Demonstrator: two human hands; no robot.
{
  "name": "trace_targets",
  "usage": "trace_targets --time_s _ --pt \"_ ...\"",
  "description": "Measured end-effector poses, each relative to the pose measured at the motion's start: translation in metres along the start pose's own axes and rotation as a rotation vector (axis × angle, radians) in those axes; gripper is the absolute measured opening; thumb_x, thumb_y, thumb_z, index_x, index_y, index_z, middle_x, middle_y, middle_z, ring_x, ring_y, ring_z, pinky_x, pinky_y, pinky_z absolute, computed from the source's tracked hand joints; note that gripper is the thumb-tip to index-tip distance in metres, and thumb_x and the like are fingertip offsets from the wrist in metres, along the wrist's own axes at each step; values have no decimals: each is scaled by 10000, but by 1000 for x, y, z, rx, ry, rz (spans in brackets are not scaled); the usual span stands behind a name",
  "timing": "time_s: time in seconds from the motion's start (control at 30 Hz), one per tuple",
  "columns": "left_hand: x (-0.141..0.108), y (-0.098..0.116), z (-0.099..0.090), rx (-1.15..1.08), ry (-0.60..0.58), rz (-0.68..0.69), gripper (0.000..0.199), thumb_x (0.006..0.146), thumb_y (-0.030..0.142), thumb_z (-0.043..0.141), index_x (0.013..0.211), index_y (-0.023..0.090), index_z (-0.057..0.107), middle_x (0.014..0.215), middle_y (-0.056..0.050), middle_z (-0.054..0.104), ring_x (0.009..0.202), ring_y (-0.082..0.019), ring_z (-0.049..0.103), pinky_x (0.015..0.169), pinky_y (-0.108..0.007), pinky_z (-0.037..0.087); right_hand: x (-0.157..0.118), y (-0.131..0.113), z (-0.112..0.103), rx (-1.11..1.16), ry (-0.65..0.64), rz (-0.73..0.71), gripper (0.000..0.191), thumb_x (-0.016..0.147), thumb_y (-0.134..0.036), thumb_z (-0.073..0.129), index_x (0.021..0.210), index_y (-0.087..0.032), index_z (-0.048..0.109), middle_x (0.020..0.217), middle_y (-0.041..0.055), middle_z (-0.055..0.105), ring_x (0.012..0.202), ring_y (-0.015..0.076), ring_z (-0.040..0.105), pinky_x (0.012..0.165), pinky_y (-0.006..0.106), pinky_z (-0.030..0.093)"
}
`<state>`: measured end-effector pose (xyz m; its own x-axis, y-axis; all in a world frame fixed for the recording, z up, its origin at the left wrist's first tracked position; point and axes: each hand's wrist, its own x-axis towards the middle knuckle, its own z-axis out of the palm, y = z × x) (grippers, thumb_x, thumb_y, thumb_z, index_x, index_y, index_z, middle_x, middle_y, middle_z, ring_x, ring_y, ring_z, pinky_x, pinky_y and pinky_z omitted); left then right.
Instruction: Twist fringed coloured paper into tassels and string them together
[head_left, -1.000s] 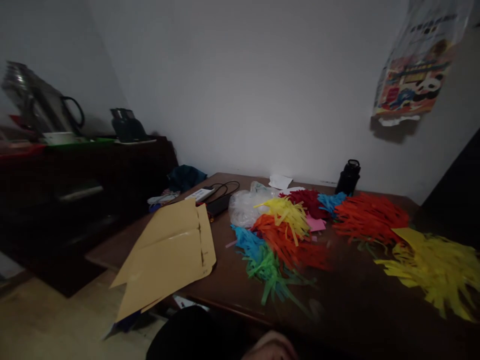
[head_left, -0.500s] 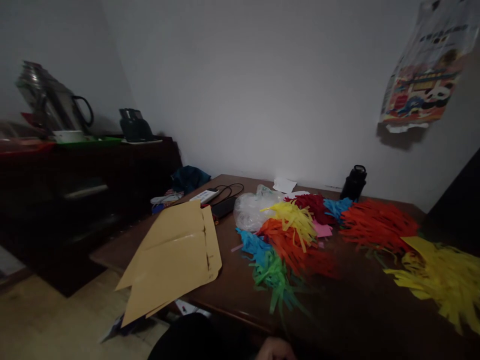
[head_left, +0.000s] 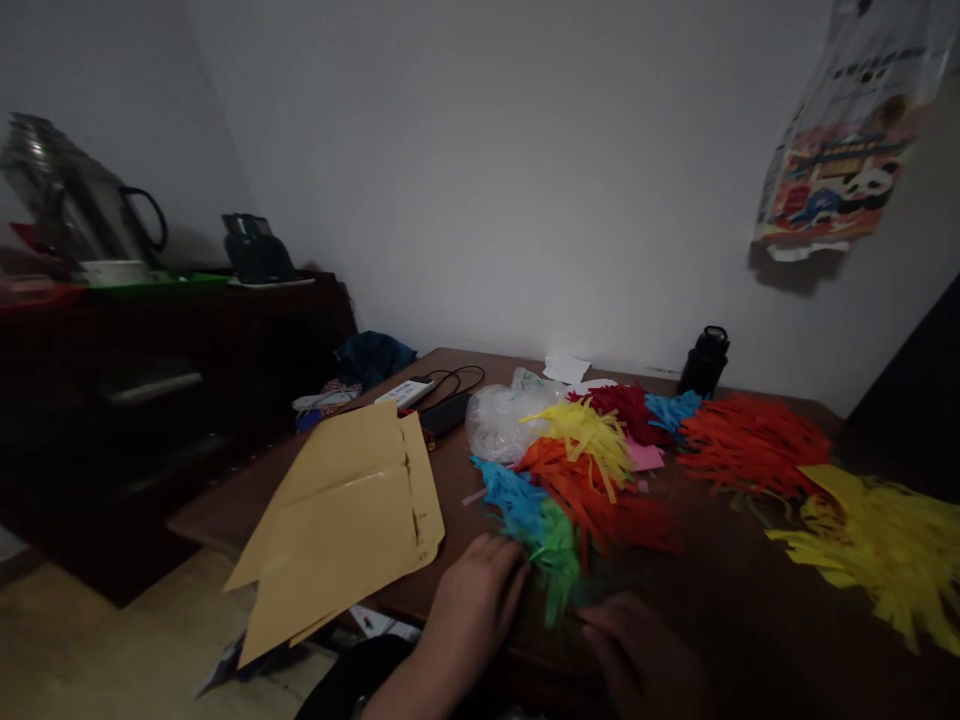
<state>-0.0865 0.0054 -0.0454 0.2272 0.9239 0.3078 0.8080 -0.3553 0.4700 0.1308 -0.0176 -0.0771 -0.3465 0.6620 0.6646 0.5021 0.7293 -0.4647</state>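
At the near edge of the brown table, my left hand (head_left: pixel 480 590) rests beside the green paper fringe (head_left: pixel 556 560), its fingers curled down at the fringe's left side. To the right of that fringe is my right hand (head_left: pixel 637 640), dark and blurred, with its fingertips near the fringe's lower end; whether it holds anything is unclear. Above the hands lie blue (head_left: pixel 510 495), orange (head_left: pixel 581 485) and yellow (head_left: pixel 589 435) paper fringes in a pile.
Large brown envelopes (head_left: pixel 352 510) overhang the table's left edge. Behind the pile are a clear plastic bag (head_left: pixel 502 415) and a black bottle (head_left: pixel 703 362). Red (head_left: pixel 754 445) and yellow fringes (head_left: pixel 885 550) lie at the right. A kettle stands on the left cabinet.
Both my hands have come up over the near table edge to either side of the green fringe. Its lower strands now sit closer together. The view has shifted slightly.
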Motion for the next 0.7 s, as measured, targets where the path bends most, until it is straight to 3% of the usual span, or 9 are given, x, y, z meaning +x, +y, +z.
trace_targets --time_s 0.1,0.2,0.33,0.47,0.53,0.6,0.7 --pt "-12 14 -10 -102 87 160 222 921 153 457 977 174 670 889 -100 657 837 -240 618 731 -346 503 26 -7 -4 -73 -16 -59 217 911 -111 492 956 -230 668 1227 84 624 866 127 684 828 208 535" --pt "-20 25 -20 -418 209 277 202 907 136 522 1012 221 672 872 -47 654 796 -171 629 697 -244 496 40 -17 -7 5 -48 -84 236 894 -82 486 952 -226 663 1163 59 653 929 128 671 866 201 517" --pt "-16 33 -16 -880 160 45 110 858 300 667 897 242 751 885 -29 637 817 -165 636 730 -227 497 34 -20 -2 197 -89 -40 177 906 -138 520 944 -234 664 962 14 667 853 111 666 806 171 523" --pt "-13 39 -1 -1149 81 -124 263 771 449 748 728 190 729 875 -36 630 848 -176 613 789 -241 477 20 -18 -4 223 -60 59 152 903 -178 538 878 -222 681 1075 48 642 781 112 676 755 189 539" --pt "-14 43 6 -1276 34 -243 306 748 480 762 737 183 690 811 -24 635 756 -151 594 714 -228 475 16 -19 -10 203 -4 105 156 917 -187 530 892 -225 678 1024 45 663 765 116 681 712 184 537" --pt "-17 45 13 -1381 -39 -343 344 725 498 777 757 174 665 718 -2 618 638 -116 542 612 -202 446 16 -21 -17 151 56 107 150 929 -181 522 933 -230 664 854 13 683 710 113 675 656 166 520" --pt "-19 45 22 -1434 -67 -396 375 700 494 801 770 156 654 649 21 583 577 -87 480 564 -178 404 16 -24 -20 40 79 38 143 925 -164 523 935 -224 652 720 -15 667 644 106 659 616 158 486"
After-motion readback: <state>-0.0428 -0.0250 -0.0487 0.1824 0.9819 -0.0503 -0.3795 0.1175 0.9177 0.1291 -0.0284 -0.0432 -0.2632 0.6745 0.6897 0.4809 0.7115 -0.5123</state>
